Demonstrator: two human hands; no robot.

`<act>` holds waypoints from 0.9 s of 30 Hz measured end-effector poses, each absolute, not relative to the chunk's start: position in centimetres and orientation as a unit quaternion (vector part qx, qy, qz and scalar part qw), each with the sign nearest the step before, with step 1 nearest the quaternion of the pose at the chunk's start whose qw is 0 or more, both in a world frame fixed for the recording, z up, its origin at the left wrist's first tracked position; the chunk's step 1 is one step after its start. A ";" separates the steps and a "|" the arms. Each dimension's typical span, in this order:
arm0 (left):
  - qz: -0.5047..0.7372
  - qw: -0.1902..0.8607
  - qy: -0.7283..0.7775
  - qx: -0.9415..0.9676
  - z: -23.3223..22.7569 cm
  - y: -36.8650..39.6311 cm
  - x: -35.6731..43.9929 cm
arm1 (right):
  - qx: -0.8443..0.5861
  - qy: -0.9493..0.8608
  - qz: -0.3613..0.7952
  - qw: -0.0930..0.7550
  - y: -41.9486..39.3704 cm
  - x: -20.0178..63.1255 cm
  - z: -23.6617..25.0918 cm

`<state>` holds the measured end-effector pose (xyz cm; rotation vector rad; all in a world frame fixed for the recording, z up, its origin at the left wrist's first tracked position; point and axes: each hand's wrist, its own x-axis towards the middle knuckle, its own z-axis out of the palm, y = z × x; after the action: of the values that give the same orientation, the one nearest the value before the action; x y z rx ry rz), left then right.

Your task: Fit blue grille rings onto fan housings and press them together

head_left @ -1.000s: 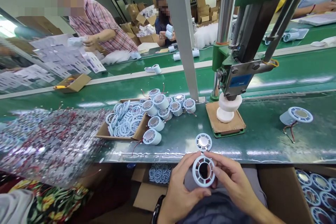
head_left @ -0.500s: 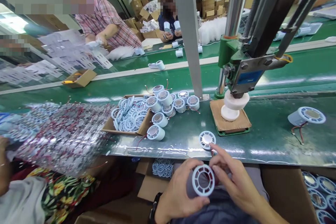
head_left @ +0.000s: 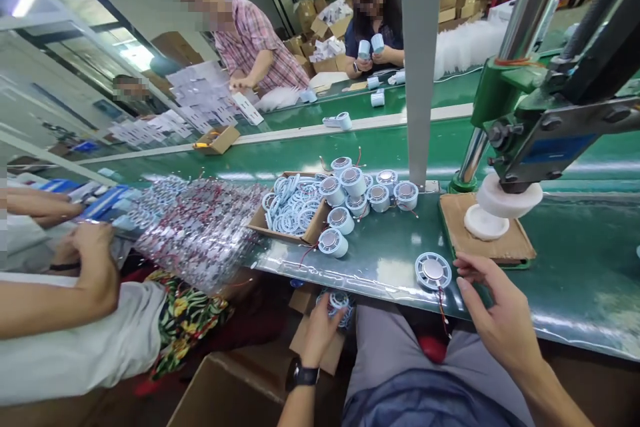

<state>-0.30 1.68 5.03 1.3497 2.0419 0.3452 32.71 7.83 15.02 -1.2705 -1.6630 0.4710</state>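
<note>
My left hand (head_left: 320,328), with a black watch on the wrist, is below the table edge at a cardboard box (head_left: 327,352) of light-blue rings. Its thumb and fingers curl around a light-blue slotted ring (head_left: 340,301); the fingertips are partly hidden. On the green table's front edge lies a round speaker disc (head_left: 433,271) with a silver centre and light-blue rim, its red and black wires hanging over the edge. Just right of it, my right hand (head_left: 495,310) hovers with fingers apart and nothing in them, near the press base.
A green press (head_left: 510,90) with a white round head stands over a white cup (head_left: 486,221) on a brown pad. Several light-blue cylinders (head_left: 334,243) cluster beside a cardboard tray (head_left: 260,220) of rings. Wired parts (head_left: 200,233) lie left, near a co-worker's arms. Other people work across the table.
My left hand has gone down and left from in front of me to the box below the table. My right hand has drawn off the speaker disc to the right. The view has swung left.
</note>
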 end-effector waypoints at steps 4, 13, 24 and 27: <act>0.134 0.279 0.811 0.497 6.5 2.1 -1.0 | -0.512 -0.702 0.155 0.470 8.3 32.6 13.9; 0.254 0.079 0.804 0.532 20.7 7.2 -7.4 | -0.522 -0.682 0.188 0.477 10.1 32.1 12.4; 0.130 0.002 0.862 0.490 22.6 16.6 -12.0 | -0.501 -0.675 0.218 0.496 9.4 32.5 12.7; 0.125 0.023 0.860 0.495 22.5 17.0 -11.9 | -0.498 -0.681 0.213 0.492 9.3 32.4 12.7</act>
<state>-11.94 16.98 22.48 1.5327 2.6627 0.3857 32.42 9.32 12.70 -1.2096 -1.6529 0.5161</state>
